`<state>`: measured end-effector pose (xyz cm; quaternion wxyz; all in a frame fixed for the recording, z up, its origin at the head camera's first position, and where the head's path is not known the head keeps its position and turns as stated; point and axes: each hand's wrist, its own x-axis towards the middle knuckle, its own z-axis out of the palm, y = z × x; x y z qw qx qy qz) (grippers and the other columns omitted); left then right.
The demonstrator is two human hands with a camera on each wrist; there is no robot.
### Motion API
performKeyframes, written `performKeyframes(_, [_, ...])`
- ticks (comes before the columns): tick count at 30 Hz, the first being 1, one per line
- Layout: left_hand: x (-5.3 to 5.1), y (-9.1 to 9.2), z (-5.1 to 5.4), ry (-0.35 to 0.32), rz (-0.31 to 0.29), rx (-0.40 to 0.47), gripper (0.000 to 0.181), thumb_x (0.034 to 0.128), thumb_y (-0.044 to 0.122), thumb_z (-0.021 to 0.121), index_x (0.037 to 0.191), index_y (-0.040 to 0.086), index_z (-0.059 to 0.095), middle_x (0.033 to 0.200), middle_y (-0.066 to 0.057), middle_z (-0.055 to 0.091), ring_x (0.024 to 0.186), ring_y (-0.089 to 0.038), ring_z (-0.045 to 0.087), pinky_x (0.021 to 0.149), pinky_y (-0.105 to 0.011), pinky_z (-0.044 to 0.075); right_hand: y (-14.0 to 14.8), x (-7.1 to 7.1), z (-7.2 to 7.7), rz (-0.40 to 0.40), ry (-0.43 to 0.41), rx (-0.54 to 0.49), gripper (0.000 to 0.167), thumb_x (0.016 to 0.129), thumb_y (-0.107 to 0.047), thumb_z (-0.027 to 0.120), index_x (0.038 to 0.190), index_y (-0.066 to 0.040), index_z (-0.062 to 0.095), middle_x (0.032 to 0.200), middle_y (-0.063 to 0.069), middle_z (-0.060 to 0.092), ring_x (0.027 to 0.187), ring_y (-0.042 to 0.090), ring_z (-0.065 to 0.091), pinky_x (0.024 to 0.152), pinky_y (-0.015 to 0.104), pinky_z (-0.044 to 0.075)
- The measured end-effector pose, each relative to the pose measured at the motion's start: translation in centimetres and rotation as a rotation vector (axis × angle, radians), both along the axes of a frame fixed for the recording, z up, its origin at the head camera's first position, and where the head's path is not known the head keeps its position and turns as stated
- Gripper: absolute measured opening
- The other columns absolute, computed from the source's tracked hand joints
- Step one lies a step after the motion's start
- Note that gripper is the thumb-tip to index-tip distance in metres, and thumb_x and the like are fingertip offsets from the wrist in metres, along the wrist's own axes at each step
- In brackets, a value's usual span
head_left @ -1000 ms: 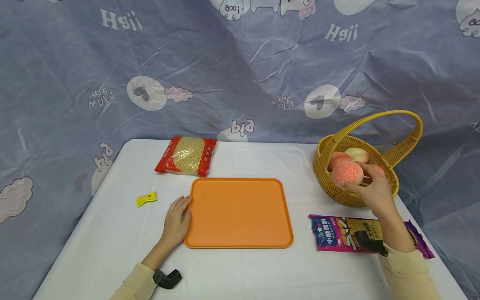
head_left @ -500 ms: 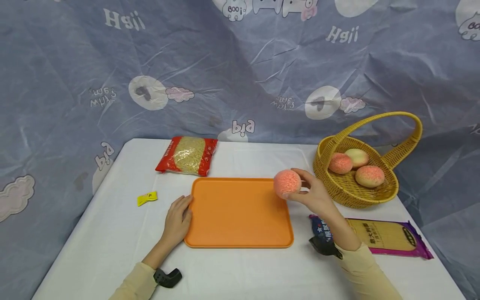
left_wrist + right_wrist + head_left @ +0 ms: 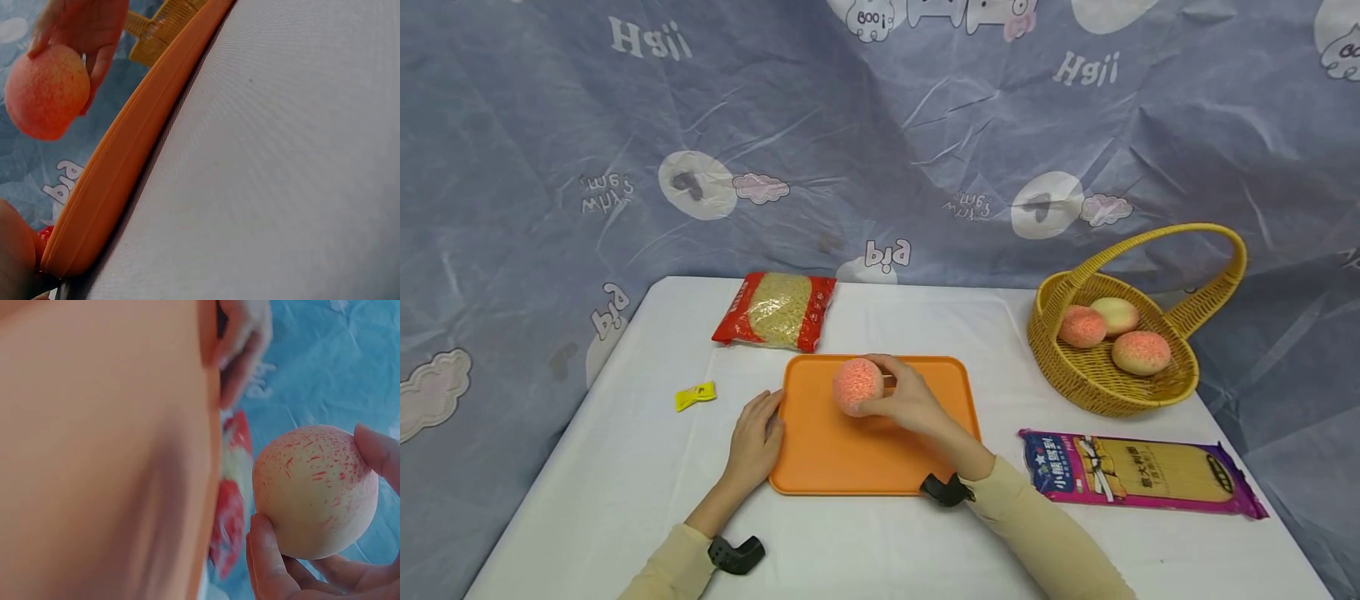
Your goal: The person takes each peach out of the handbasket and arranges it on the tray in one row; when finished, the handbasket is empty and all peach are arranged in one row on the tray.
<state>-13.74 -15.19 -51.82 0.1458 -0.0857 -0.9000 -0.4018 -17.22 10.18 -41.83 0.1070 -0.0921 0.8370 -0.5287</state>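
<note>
An orange tray (image 3: 880, 467) lies on the white table. My right hand (image 3: 910, 404) holds a pink peach (image 3: 857, 386) over the tray's middle. In the right wrist view, thumb and fingers grip the peach (image 3: 315, 490) from its sides, and the left wrist view shows the peach (image 3: 47, 92) raised above the tray's rim (image 3: 112, 169). My left hand (image 3: 756, 442) rests on the tray's left edge, fingers nearly straight. A yellow wicker basket (image 3: 1078, 387) with several peach-like fruits in it stands at the right.
A red bag of yellowish food (image 3: 780, 311) lies behind the tray. Left of the tray is a small yellow packet (image 3: 696, 396). A long purple noodle pack (image 3: 1150, 471) lies in front of the basket. A grey printed cloth (image 3: 880, 150) hangs behind the table.
My right hand has lifted the pink peach out of the basket and carried it left over the tray. The left hand has stayed at the tray's edge.
</note>
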Motion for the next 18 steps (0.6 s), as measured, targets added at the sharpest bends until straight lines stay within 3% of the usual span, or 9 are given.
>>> performKeyframes(9, [0.0,-0.1,0.3,-0.069,-0.001,0.012,0.046,0.0924,0.002,0.054,0.138,-0.004,0.051,0.140,-0.024,0.053,0.137,-0.039,0.040,0.112,-0.060,0.030,-4.6,-1.2,-1.4,0.103,-0.095,-0.020,0.078,0.069,-0.018,0.086,0.138,-0.006,0.052,0.116,0.009,0.065,0.100,0.019,0.061,0.077,0.026,0.054])
performKeyframes(18, [0.0,-0.1,0.3,-0.052,0.000,0.013,0.044,0.0924,0.002,0.054,0.136,-0.005,0.053,0.139,-0.024,0.054,0.136,-0.041,0.041,0.111,-0.061,0.031,-6.7,-2.0,-2.4,0.145,-0.089,-0.017,0.074,0.069,-0.017,0.086,0.135,-0.006,0.054,0.118,0.008,0.064,0.102,0.019,0.058,0.083,0.029,0.052])
